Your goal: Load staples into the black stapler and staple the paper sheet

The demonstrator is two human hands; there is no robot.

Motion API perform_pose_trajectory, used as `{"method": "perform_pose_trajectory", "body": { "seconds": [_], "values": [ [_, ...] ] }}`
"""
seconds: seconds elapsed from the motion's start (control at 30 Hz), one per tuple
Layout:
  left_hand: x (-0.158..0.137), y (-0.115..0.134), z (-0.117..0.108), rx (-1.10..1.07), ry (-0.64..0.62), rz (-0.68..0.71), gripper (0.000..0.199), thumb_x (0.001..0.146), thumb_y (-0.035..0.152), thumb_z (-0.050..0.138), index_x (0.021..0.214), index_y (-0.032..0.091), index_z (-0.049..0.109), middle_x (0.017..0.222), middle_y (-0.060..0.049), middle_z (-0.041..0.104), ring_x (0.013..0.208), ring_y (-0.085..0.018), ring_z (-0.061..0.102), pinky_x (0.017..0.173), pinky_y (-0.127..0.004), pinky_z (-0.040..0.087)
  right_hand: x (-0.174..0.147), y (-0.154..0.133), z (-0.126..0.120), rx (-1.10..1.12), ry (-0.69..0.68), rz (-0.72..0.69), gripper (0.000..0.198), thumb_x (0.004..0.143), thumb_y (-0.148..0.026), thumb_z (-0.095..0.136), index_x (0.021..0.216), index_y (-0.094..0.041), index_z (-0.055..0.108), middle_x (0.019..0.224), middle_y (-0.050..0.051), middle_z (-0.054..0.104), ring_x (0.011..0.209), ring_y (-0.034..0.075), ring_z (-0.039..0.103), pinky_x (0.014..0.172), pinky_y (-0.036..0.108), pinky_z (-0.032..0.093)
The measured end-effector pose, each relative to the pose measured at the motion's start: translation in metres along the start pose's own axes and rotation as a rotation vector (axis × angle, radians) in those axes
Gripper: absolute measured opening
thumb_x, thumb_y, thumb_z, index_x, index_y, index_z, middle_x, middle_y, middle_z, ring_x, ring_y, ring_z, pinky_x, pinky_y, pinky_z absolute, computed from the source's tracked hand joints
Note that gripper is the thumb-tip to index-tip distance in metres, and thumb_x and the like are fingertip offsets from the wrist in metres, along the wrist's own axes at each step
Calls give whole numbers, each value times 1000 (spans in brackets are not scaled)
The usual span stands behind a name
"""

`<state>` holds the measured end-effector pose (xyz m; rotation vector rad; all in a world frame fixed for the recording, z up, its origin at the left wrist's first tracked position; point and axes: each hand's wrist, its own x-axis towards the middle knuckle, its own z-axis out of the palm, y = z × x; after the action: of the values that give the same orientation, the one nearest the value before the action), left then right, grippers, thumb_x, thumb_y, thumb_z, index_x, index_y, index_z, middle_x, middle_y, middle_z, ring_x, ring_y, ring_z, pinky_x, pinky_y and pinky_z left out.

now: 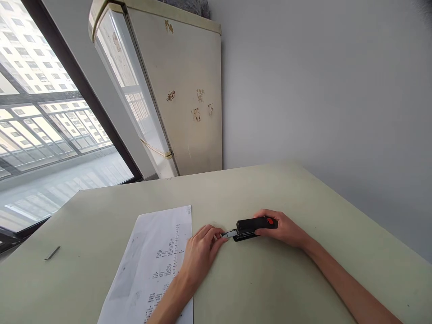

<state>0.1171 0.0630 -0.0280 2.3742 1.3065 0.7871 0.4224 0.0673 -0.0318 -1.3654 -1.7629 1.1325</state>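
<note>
A black stapler (pixel 251 224) with a red patch near its rear lies low over the table, its metal staple tray (pixel 230 233) sticking out of the front toward the left. My right hand (pixel 281 228) is closed around the stapler's rear part. With thumb and fingers pinched, my left hand (pixel 204 245) grips the outer end of the staple tray; the fingertips hide that end. Under my left wrist and forearm lie printed paper sheets (pixel 135 265). Far to the left, a thin grey strip (pixel 52 253), which looks like a row of staples, rests on the table.
The pale green table (pixel 286 279) reaches to a grey wall (pixel 320 90) at the right and back. Behind it stands an old white refrigerator (pixel 189 67) with rust-coloured patches. A dark-framed window (pixel 77 67) is at the left.
</note>
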Motion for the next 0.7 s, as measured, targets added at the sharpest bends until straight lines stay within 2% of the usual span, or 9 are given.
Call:
{"method": "perform_pose_trajectory", "body": {
  "seconds": [0.27, 0.47, 0.7],
  "values": [
    [-4, 3, -5, -31, -7, -2, 22, 105, 42, 57, 104, 25, 72, 88, 0, 72, 75, -17, 68, 64, -28, 51, -1, -6, 1, -52, 0, -9, 33, 84, -55, 77, 101, -27, 72, 95, 1, 71, 86, 22, 61, 77, 33, 49],
    [-4, -2, -15, -76, -61, 23, 21, 106, 39, 57, 112, 27, 73, 98, -1, 75, 76, -15, 70, 68, -27, 55, -2, -7, 1, -68, 8, 1, 31, 84, -54, 78, 101, -28, 73, 102, 3, 73, 89, 24, 64, 79, 35, 51],
    [-5, -2, -15, -91, -56, 20, 22, 106, 39, 56, 108, 26, 74, 93, -1, 75, 76, -16, 70, 67, -27, 56, -5, -12, 0, -66, -12, 6, 30, 87, -52, 77, 104, -29, 72, 103, 2, 73, 88, 22, 63, 78, 33, 50]
  ]
}}
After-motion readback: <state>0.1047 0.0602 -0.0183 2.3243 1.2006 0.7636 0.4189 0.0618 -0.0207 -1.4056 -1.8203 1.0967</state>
